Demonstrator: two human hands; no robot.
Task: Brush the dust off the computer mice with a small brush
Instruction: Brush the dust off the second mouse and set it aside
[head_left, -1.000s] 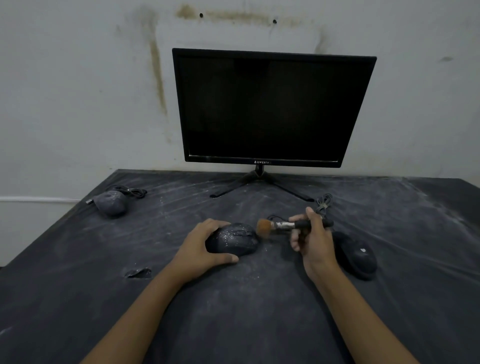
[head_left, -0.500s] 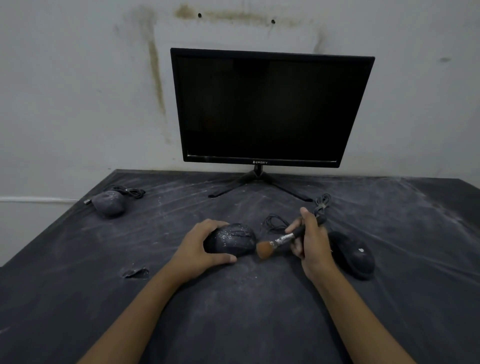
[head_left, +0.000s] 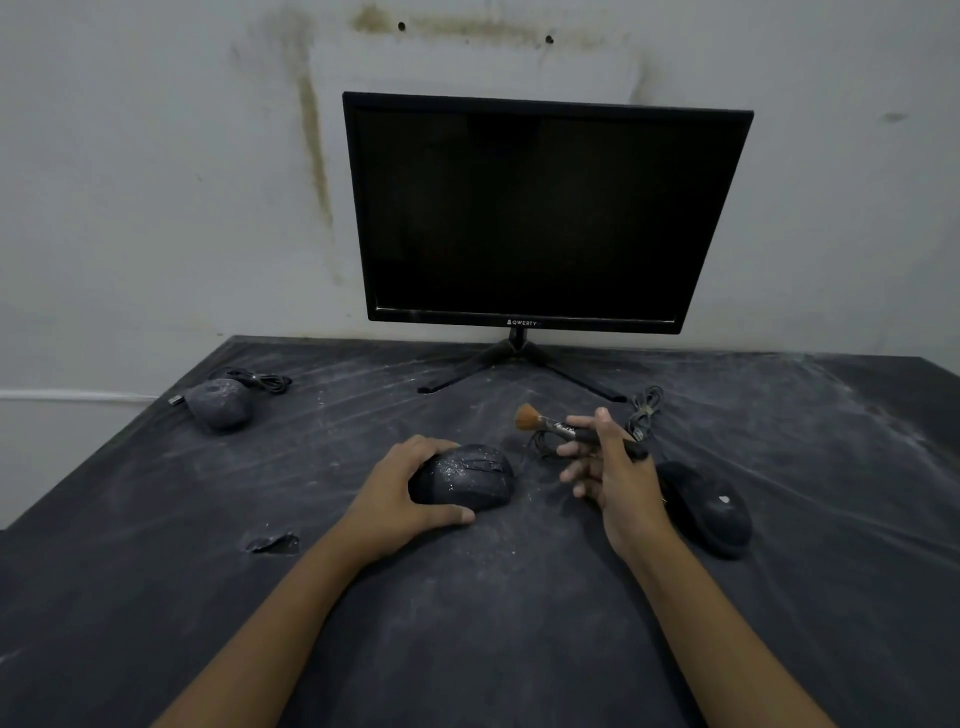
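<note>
Mice, three in all: you have one dusty middle mouse (head_left: 467, 477) under your hand near the centre, one grey-coated far-left mouse (head_left: 218, 402) by the table's far left edge, and one darker right mouse (head_left: 709, 506) just right of your right wrist.
Brush, one: your small brush (head_left: 563, 428) is up off the table, its orange bristles pointing left and far, clear of the middle mouse and not touching it.
Left hand: your left hand (head_left: 397, 493) is curled round the near-left side of the middle mouse, thumb laid along its near edge, pinning it to the table.
Right hand: your right hand (head_left: 613, 473) pinches the brush handle between thumb and upper fingers; the lower fingers hang loose and spread.
Cables, three bundles: one coiled behind the far-left mouse (head_left: 260, 382), one just beyond the middle mouse, partly hidden by your fingers, one far of the right mouse (head_left: 644, 410).
Monitor, one: a dark monitor (head_left: 540, 213) stands on thin legs at the far edge, against the stained wall.
Table: the black-covered table (head_left: 467, 623) is streaked with pale dust, with one small tear (head_left: 274, 544) left of your left forearm.
</note>
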